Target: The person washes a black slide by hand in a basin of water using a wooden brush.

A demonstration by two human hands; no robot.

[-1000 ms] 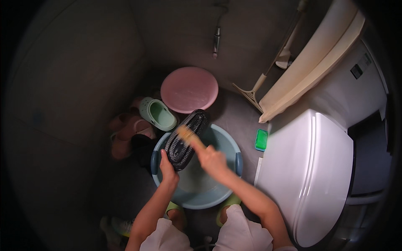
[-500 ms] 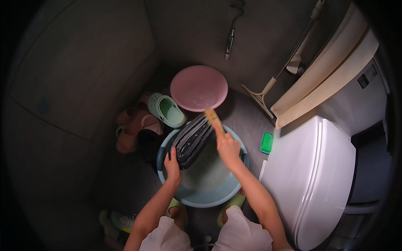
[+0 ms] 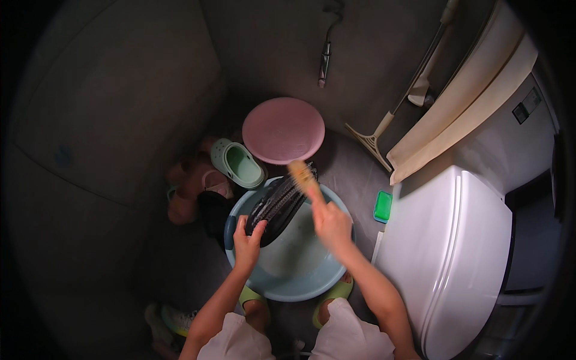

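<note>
A dark shoe (image 3: 278, 207) with a ridged, grooved sole slants over the blue basin (image 3: 288, 290), its far end near the basin's far rim. My left hand (image 3: 246, 241) grips its near end, thumb and fingers around it. Closed around the handle of a wooden brush (image 3: 302, 175), my right hand (image 3: 331, 225) holds the brush against the shoe's far end. Brush and right hand are slightly blurred. Cloudy water (image 3: 294, 255) lies in the basin, below the shoe.
A pink basin (image 3: 283, 129) stands beyond. At left are a mint clog (image 3: 239, 164) and reddish-brown shoes (image 3: 183, 201). Right are a green soap bar in a dish (image 3: 383, 206), a white toilet (image 3: 444, 258), a floor squeegee (image 3: 373, 141) and a beige curtain (image 3: 459, 117).
The shoe has rolled in my left hand, so its sole shows less squarely. My left thumb has shifted over its near end. The brush has moved slightly left and nearer along the shoe.
</note>
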